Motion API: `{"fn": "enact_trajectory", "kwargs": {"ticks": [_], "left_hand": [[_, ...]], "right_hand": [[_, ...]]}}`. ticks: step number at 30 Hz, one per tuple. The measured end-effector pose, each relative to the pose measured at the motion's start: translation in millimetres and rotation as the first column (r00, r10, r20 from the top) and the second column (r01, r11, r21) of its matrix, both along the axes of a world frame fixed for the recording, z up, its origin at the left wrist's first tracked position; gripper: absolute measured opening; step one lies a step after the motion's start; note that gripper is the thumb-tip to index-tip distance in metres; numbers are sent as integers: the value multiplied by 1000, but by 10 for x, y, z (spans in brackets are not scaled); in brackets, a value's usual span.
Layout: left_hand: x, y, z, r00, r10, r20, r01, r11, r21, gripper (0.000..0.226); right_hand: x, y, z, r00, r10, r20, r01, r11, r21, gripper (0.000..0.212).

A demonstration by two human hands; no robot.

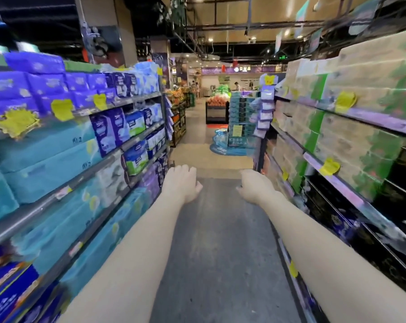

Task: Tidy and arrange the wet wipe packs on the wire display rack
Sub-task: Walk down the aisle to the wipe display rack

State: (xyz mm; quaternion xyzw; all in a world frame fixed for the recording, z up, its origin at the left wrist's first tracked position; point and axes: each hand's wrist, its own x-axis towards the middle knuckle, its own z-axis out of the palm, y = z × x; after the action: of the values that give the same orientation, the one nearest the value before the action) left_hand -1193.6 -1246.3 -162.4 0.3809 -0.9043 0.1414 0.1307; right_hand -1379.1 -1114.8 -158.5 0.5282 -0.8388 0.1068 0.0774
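Here, two empty hands reach down a supermarket aisle.

Head view: the left hand (182,184) and right hand (255,186) are stretched forward over the grey floor (220,241), a little apart, backs up, fingers loosely curled and holding nothing. The wet wipe packs (265,108) hang in a pale purple column at the far end of the right shelving (372,120), well beyond the right hand and untouched; what they hang from is too blurred to tell. The right shelving carries beige and green wrapped bundles, the left shelving (136,101) blue and purple packs with yellow price tags (62,109). A stack of teal boxes (240,113) stands on the floor past the wipes.
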Motion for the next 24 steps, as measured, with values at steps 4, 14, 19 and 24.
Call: {"fn": "enact_trajectory", "kwargs": {"ticks": [4, 14, 19, 24], "left_hand": [[-577, -1052, -44, 999, -13, -46, 15, 999, 48, 42], [-2120, -3280, 133, 996, -83, -26, 84, 993, 80, 41], [-3167, -4342, -26, 995, -95, 30, 94, 995, 37, 44], [-4277, -5382, 77, 992, -86, 92, 82, 996, 43, 44]], "right_hand": [[-517, -1019, -6, 999, -35, 41, 35, 999, -2, 40], [-2135, -3205, 168, 987, -124, 101, 129, 991, -38, 48], [-3146, -4315, -92, 986, -139, 97, 143, 989, -35, 41], [-4286, -5474, -21, 985, -140, 104, 144, 989, -29, 36]]}}
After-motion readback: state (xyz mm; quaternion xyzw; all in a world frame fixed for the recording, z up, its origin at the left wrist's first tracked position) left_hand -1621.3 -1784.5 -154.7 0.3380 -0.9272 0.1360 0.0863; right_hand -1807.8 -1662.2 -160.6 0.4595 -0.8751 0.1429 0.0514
